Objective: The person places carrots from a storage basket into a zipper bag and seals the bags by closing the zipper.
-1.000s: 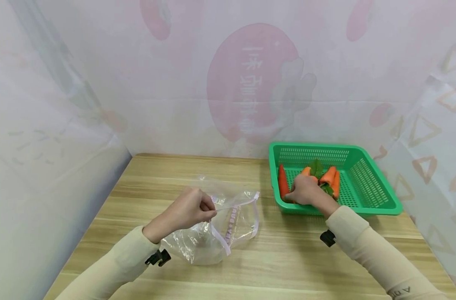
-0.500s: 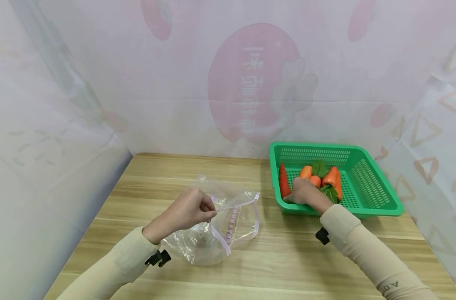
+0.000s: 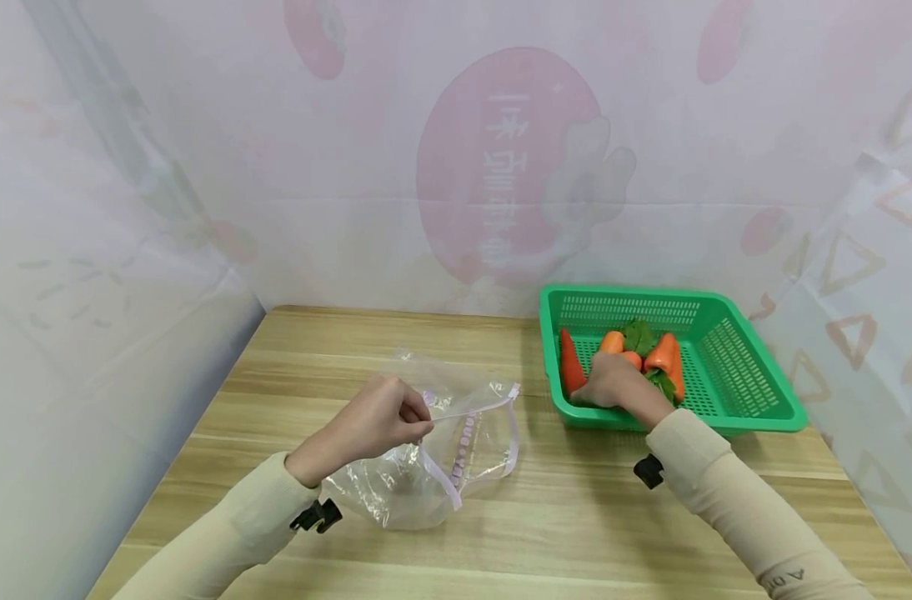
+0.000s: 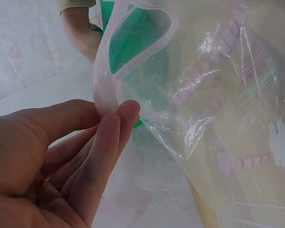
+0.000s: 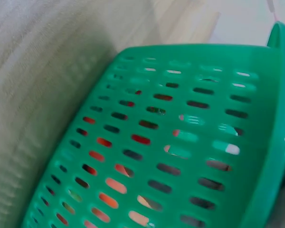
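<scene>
In the head view, my left hand [image 3: 377,421] pinches the rim of a clear plastic zip bag [image 3: 403,492] between thumb and fingers. The left wrist view shows that pinch closely on the bag's pale pink zip edge [image 4: 104,71]; the bag's mouth gapes. My right hand [image 3: 617,383] reaches down into the green basket [image 3: 756,421], its fingertips hidden behind the hand. Its thumb side lies against a long red pepper [image 3: 571,362] at the basket's left. Orange carrot-like vegetables [image 3: 660,353] with green leaves [image 3: 638,337] lie beside and behind that hand.
The basket stands on the right of a wooden table [image 3: 501,542]. Its slotted wall [image 5: 180,142] fills most of the right wrist view, with red and orange showing through. Printed cloth walls [image 3: 351,208] enclose the table at the back and sides.
My right hand has drawn slightly toward me inside the basket, uncovering more of the orange vegetables. The red pepper has tilted a little. The left hand and bag hold still.
</scene>
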A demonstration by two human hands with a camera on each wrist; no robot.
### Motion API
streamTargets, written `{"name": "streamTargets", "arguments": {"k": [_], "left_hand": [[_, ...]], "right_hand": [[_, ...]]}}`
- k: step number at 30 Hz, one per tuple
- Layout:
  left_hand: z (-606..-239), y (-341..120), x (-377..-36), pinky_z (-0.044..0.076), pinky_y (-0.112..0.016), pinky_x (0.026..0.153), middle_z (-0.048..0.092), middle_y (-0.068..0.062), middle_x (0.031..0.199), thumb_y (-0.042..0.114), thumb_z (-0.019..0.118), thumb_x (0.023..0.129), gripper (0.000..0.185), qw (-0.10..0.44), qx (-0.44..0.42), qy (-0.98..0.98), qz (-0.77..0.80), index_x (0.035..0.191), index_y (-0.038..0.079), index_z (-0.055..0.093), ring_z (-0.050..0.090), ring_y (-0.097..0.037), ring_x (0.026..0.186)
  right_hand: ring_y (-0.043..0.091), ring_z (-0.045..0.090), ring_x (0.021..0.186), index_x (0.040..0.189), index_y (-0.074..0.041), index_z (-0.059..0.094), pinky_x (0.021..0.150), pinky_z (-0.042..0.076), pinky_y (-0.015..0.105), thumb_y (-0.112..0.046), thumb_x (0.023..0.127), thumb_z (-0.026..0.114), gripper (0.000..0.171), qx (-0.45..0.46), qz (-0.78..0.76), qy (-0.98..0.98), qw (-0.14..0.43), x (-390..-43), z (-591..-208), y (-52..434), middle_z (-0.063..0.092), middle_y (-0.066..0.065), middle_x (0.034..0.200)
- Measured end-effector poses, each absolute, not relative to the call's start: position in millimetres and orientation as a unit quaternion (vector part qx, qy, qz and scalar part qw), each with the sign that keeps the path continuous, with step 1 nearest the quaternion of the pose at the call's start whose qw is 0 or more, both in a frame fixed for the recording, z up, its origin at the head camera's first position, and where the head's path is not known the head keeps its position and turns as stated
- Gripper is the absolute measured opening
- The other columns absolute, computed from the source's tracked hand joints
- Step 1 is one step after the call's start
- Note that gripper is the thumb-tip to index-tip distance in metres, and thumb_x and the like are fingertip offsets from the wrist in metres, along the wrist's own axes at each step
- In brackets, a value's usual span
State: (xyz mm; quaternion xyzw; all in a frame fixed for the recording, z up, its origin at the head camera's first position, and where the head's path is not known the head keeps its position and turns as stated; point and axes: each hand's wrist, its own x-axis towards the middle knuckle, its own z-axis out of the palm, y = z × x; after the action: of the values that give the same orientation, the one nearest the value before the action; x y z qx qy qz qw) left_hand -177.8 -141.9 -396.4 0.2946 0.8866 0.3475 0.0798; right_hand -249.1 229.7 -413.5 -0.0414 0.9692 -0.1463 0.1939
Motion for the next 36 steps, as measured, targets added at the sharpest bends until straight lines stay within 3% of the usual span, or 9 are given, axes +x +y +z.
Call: {"name": "streamTargets", "arguments": {"k": [6, 10, 14, 18, 26, 31, 36], "left_hand": [[-395.8, -142.1, -177.5, 0.058, -0.017, 0.061, 0.077, 0.0, 0.072, 0.003, 0.076, 0.092, 0.012, 0.081, 0.294, 0.887, 0.347, 0.082, 0.007, 0.082, 0.069, 0.002, 0.063], [-396.0, -142.0, -177.7, 0.058, -0.016, 0.061, 0.077, 0.0, 0.071, 0.003, 0.076, 0.092, 0.012, 0.081, 0.294, 0.887, 0.346, 0.082, 0.008, 0.082, 0.069, 0.002, 0.063], [-396.4, -141.5, -178.1, 0.058, -0.016, 0.061, 0.077, 0.001, 0.071, 0.004, 0.076, 0.092, 0.013, 0.079, 0.295, 0.888, 0.345, 0.082, 0.008, 0.082, 0.069, 0.002, 0.064], [-396.5, -141.0, -178.5, 0.058, -0.016, 0.062, 0.077, 0.001, 0.071, 0.004, 0.077, 0.092, 0.012, 0.08, 0.295, 0.887, 0.346, 0.082, 0.008, 0.082, 0.069, 0.002, 0.064], [-396.1, -139.8, -179.5, 0.058, -0.016, 0.061, 0.076, 0.004, 0.069, 0.004, 0.077, 0.091, 0.012, 0.072, 0.298, 0.889, 0.342, 0.081, 0.008, 0.082, 0.068, 0.003, 0.063], [-396.9, -139.6, -179.4, 0.058, -0.017, 0.061, 0.076, 0.003, 0.069, 0.004, 0.077, 0.092, 0.012, 0.077, 0.293, 0.889, 0.344, 0.081, 0.008, 0.082, 0.069, 0.003, 0.063], [-397.9, -139.0, -179.1, 0.058, -0.017, 0.062, 0.077, 0.003, 0.07, 0.004, 0.077, 0.092, 0.012, 0.081, 0.287, 0.889, 0.347, 0.082, 0.008, 0.082, 0.069, 0.002, 0.064]], "right_hand": [[0.013, 0.036, 0.051, 0.069, -0.014, 0.048, 0.053, 0.033, 0.027, -0.024, 0.09, 0.076, 0.037, -0.022, -0.163, 0.97, 0.179, -242.7, -398.5, 238.1, 0.031, -0.004, 0.056], [0.018, 0.051, 0.056, 0.084, -0.004, 0.065, 0.053, 0.043, 0.028, -0.022, 0.09, 0.076, 0.022, -0.018, -0.182, 0.97, 0.159, -240.3, -390.8, 247.6, 0.055, 0.004, 0.061], [0.02, 0.06, 0.059, 0.08, -0.003, 0.077, 0.052, 0.048, 0.028, -0.024, 0.091, 0.076, 0.024, -0.023, -0.177, 0.976, 0.123, -240.2, -385.7, 259.7, 0.073, 0.011, 0.068], [0.021, 0.059, 0.066, 0.078, -0.002, 0.079, 0.053, 0.047, 0.028, -0.024, 0.089, 0.076, 0.026, -0.011, -0.191, 0.978, 0.081, -240.2, -382.2, 272.1, 0.074, 0.01, 0.071], [0.027, 0.066, 0.073, 0.103, 0.001, 0.08, 0.055, 0.051, 0.031, -0.026, 0.093, 0.077, 0.029, -0.007, -0.245, 0.969, 0.036, -235.8, -383.0, 289.7, 0.078, 0.022, 0.102], [0.027, 0.069, 0.075, 0.103, -0.002, 0.08, 0.055, 0.055, 0.033, -0.029, 0.095, 0.078, 0.029, -0.01, -0.27, 0.963, 0.022, -231.0, -382.8, 296.6, 0.079, 0.021, 0.103], [0.032, 0.072, 0.085, 0.117, 0.003, 0.077, 0.063, 0.057, 0.038, -0.033, 0.093, 0.081, 0.043, -0.03, -0.254, 0.967, -0.003, -229.0, -381.1, 304.5, 0.079, 0.024, 0.107]]}}
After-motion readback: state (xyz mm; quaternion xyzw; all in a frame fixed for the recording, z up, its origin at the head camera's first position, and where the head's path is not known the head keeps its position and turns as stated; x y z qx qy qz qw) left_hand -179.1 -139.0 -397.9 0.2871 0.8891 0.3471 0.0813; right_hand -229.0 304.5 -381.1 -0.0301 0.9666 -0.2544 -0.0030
